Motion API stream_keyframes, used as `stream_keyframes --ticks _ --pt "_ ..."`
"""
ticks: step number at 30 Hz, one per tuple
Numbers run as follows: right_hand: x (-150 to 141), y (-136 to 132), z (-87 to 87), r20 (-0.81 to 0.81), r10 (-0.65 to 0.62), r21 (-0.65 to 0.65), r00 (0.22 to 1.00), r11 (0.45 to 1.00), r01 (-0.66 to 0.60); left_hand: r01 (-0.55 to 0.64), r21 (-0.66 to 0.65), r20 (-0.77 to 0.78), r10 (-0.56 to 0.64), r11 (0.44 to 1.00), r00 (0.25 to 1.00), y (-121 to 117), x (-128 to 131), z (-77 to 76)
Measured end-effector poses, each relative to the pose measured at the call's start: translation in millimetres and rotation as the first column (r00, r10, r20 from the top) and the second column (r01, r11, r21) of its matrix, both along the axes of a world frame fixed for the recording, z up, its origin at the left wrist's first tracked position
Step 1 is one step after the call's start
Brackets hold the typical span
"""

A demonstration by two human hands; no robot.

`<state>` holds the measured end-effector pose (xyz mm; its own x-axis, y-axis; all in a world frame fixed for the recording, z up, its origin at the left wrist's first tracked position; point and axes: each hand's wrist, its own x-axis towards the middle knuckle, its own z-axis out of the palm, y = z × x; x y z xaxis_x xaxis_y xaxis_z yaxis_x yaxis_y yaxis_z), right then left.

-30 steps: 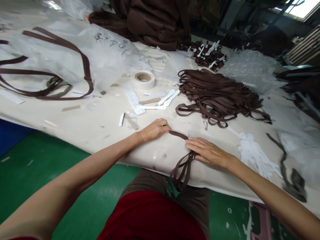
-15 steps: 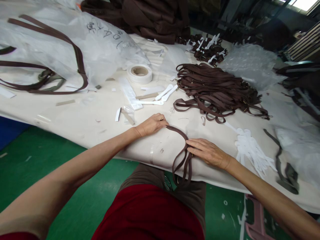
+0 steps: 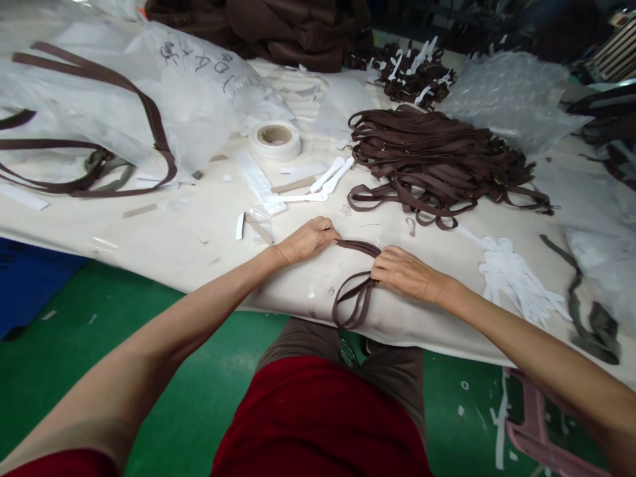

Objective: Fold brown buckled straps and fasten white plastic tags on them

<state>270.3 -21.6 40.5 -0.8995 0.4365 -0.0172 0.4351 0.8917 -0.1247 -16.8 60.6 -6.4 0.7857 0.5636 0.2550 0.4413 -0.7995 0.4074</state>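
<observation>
Strap (image 3: 358, 246) is stretching from L hand (image 3: 312, 240) toward 3 o'clock; L hand is pinching it, R hand (image 3: 405, 270) is gripping it w/ bent fingers, loops (image 3: 366, 306) are curving at R hand's 8 o'clock.

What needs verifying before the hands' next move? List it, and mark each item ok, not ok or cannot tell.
1. Left hand gripping the folded, flat brown fabric straps: ok, closed on one end.
2. Right hand gripping the same straps: ok, closed farther along.
3. Hanging brown strap loops kept back from the front edge of the cream-coloured table: not ok, they droop to it.
4. Large tangled pile of brown straps apart from both hands: ok, it lies beyond them.
5. Strap ends inside the left hand aligned: cannot tell, hidden.
</observation>
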Motion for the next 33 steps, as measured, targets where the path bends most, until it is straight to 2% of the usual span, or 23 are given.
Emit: stream_keyframes --ticks 4,8,14,18,21,24,27,29,33 --pt "-11.2 -2.6 -5.0 -0.092 -0.211 -0.045 0.973 0.977 0.208 0.010 -0.049 -0.022 -0.011 0.999 1.000 1.1 0.1 7.5" --pt "-26.3 -8.3 -8.8 -0.095 -0.363 -0.059 0.927 0.931 0.359 0.022 -0.066 -0.048 -0.025 0.998 0.999 -0.2 1.3 13.0" --pt "-47.3 -11.2 -14.5 -0.102 -0.577 -0.072 0.810 0.816 0.573 0.008 -0.104 -0.039 -0.012 0.995 0.999 -3.0 0.5 15.9" --pt "-51.8 -7.8 -15.6 -0.144 -0.592 -0.071 0.793 0.805 0.589 0.031 -0.115 -0.042 -0.036 0.993 0.999 -1.3 -4.5 15.1" --pt "-52.4 -1.1 -14.1 -0.102 -0.590 -0.107 0.801 0.807 0.581 0.043 -0.166 -0.043 -0.051 0.985 0.998 0.1 -7.4 17.9" --pt "-53.3 5.2 -10.9 -0.050 -0.573 -0.139 0.818 0.815 0.563 0.016 -0.267 -0.059 -0.033 0.964 0.998 2.2 -7.3 27.3" --pt "-54.0 6.8 -8.7 -0.054 -0.563 -0.139 0.824 0.822 0.553 -0.042 -0.365 -0.139 -0.010 0.930 0.990 -0.2 -3.3 37.8" --pt "-53.4 5.4 -9.2 -0.079 -0.566 -0.143 0.821 0.821 0.553 -0.103 -0.317 -0.219 0.033 0.943 0.975 -7.3 0.4 39.8" --pt "-49.2 1.1 -15.7 -0.176 -0.575 -0.180 0.799 0.817 0.548 -0.153 -0.069 -0.270 0.129 0.986 0.954 -27.6 4.0 33.0"
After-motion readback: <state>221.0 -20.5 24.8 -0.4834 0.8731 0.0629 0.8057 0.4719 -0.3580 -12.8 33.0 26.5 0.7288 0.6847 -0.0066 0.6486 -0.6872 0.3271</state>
